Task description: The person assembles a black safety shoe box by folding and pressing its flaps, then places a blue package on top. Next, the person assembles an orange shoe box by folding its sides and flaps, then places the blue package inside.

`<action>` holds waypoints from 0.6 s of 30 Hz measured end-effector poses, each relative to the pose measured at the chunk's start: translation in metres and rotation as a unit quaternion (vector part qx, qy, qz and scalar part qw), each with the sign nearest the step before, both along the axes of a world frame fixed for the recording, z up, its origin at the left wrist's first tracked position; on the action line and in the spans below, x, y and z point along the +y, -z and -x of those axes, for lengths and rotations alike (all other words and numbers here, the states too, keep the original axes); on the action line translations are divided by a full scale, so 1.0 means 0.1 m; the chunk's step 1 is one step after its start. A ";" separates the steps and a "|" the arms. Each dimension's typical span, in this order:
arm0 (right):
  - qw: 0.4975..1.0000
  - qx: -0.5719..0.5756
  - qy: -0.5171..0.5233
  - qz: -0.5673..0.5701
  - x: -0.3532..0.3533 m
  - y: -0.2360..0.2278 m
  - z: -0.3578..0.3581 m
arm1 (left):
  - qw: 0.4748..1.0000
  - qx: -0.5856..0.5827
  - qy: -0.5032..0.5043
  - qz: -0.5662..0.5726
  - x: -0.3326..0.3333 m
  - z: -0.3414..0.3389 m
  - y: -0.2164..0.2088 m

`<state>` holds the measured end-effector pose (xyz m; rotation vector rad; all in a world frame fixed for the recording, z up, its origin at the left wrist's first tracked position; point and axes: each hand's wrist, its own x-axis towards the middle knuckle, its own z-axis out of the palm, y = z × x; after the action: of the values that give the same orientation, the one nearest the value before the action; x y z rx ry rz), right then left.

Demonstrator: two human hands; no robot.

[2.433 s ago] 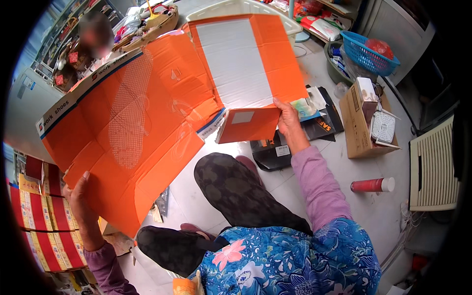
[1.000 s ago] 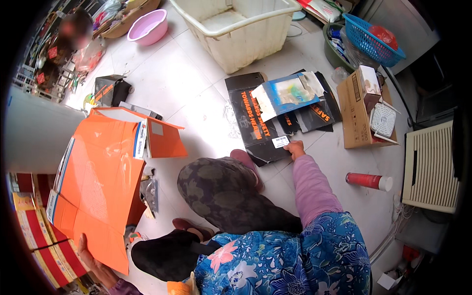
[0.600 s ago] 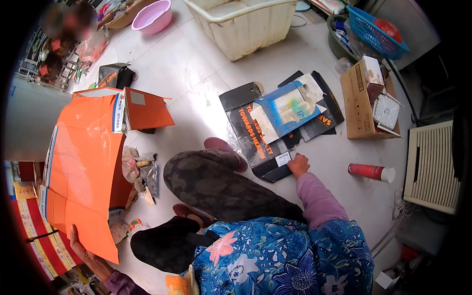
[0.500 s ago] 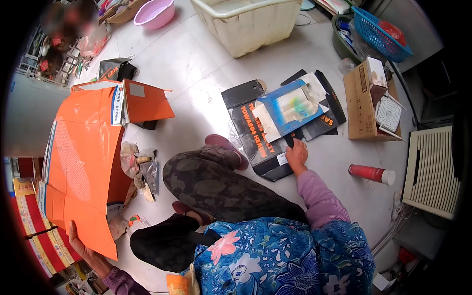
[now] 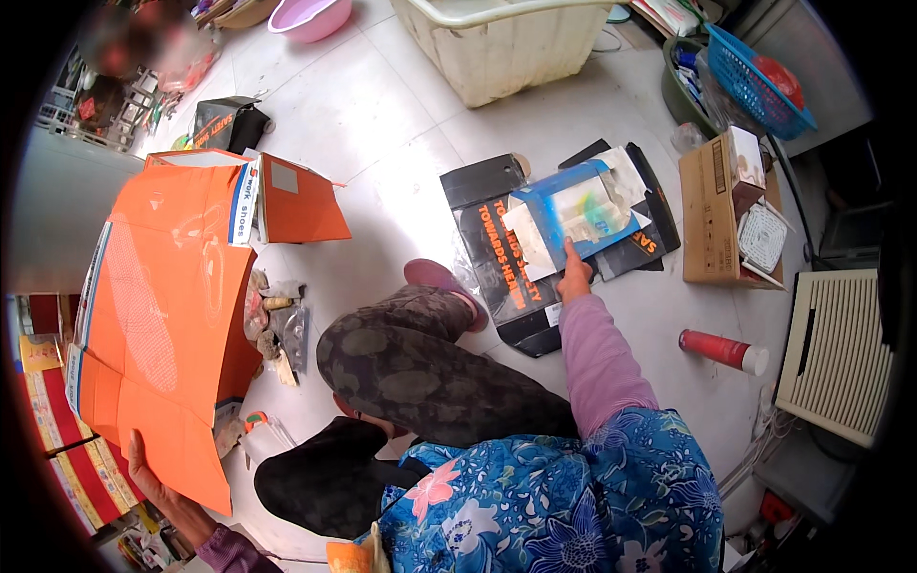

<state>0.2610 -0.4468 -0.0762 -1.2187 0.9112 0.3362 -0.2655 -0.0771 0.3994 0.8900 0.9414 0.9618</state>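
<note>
A large flattened orange shoe box (image 5: 153, 325) with white and blue edges stands at my left. My left hand (image 5: 164, 485) grips its lower edge, thumb on the orange face, the other fingers partly hidden behind. On the floor to the right lies an opened-out black cardboard box (image 5: 482, 253) with orange lettering. Resting over it is a blue and white piece of cardboard (image 5: 549, 215) with a yellow-green patch. At its near edge is my right hand (image 5: 575, 277), one digit laid on the blue border and the others curled at the edge, partly hidden.
A cream tub (image 5: 506, 57) and a pink basin (image 5: 310, 17) stand at the far side. To the right are a brown carton (image 5: 709, 215), a red bottle (image 5: 716, 350) and a blue basket (image 5: 759, 86). Small bagged items (image 5: 277, 320) lie between the orange box and my legs.
My right hand has moved farther forward, from the black cardboard at the near side onto the blue cardboard's edge. My left hand keeps its hold on the orange box. The whole view has shifted slightly.
</note>
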 end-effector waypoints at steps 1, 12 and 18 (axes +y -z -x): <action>1.000 -0.001 0.004 -0.009 -0.01 0.03 -0.06 | 1.000 0.025 -0.013 0.002 -0.01 -0.02 -0.02; 0.995 0.008 0.056 0.078 -0.05 0.29 0.00 | 0.996 0.081 -0.033 0.024 0.12 -0.41 0.06; 0.986 -0.035 0.059 0.149 -0.04 0.18 -0.02 | 0.997 0.070 0.011 0.009 0.26 -0.52 0.16</action>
<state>0.2632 -0.4507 -0.0941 -1.4329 0.9921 0.0620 -0.2133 -0.0507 0.3832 0.9609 1.0554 0.8785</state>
